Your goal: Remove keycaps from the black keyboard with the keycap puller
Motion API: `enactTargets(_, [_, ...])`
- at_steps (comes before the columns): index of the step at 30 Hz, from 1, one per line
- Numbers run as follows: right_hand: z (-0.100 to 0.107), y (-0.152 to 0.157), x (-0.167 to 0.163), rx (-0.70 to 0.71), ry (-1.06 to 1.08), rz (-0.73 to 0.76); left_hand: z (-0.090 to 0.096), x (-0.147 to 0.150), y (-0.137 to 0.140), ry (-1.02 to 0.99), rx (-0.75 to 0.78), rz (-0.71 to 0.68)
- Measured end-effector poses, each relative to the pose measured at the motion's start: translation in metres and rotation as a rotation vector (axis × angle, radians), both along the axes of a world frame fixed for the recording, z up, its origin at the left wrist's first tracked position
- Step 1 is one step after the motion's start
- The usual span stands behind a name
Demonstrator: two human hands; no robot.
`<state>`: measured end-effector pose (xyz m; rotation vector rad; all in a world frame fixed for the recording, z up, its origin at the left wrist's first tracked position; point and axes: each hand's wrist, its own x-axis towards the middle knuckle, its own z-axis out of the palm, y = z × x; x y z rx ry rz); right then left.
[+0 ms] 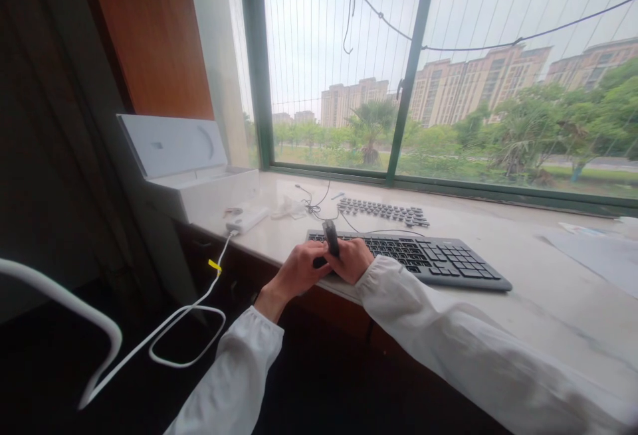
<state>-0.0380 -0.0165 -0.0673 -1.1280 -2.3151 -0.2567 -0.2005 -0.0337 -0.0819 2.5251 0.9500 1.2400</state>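
A black keyboard (461, 263) lies along the front of the sill-like tabletop, its left end under my hands. Its number-pad side carries keys, while the middle shows dark sockets without keycaps. My right hand (355, 260) is closed around a short black tool (329, 236) that stands nearly upright over the keyboard's left part; its working end is hidden. Beside it, my left hand (305, 265) has its fingers curled in at the keyboard's front left edge, close to the tool. What those fingers grip is hidden. Loose keycaps (383, 210) lie in rows behind the keyboard.
A white power strip (246, 220) with a white cord (217, 280) sits at the table's front left edge. Behind it stands an open white box (214, 186). A thin black cable (314, 208) lies near the window. Papers (593, 256) rest on the right.
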Motion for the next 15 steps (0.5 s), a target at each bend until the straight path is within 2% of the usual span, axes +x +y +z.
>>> enactTargets(15, [-0.0005, -0.0008, 0.0002, -0.042, -0.011, -0.044, -0.0019, 0.0007, -0.0012, 0.021, 0.024, 0.029])
